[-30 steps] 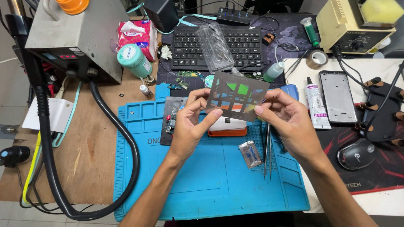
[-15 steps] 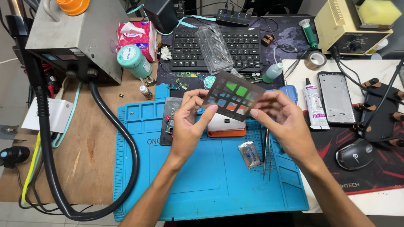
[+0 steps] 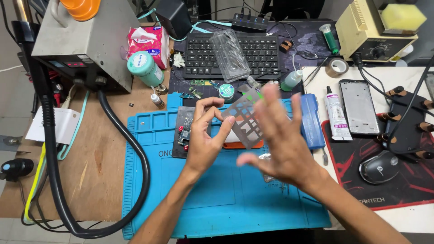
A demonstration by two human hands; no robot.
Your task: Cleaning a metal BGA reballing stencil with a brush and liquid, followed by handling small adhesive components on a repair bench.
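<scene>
At the far left a grey metal hot-air station (image 3: 86,45) stands on the wooden bench, its thick black hose (image 3: 131,180) looping down beside the blue silicone work mat (image 3: 217,203). Over the mat, the left hand (image 3: 203,140) pinches a thin grey metal stencil sheet with rows of rectangular cut-outs (image 3: 246,119) between thumb and fingertips at its left edge. A second ago both hands held the sheet; now the right hand (image 3: 282,149) has let go and hangs blurred and spread open in front of it, holding nothing, so the left hand alone carries it. The sheet is tilted, its long axis running from lower right up toward the black keyboard (image 3: 233,56).
</scene>
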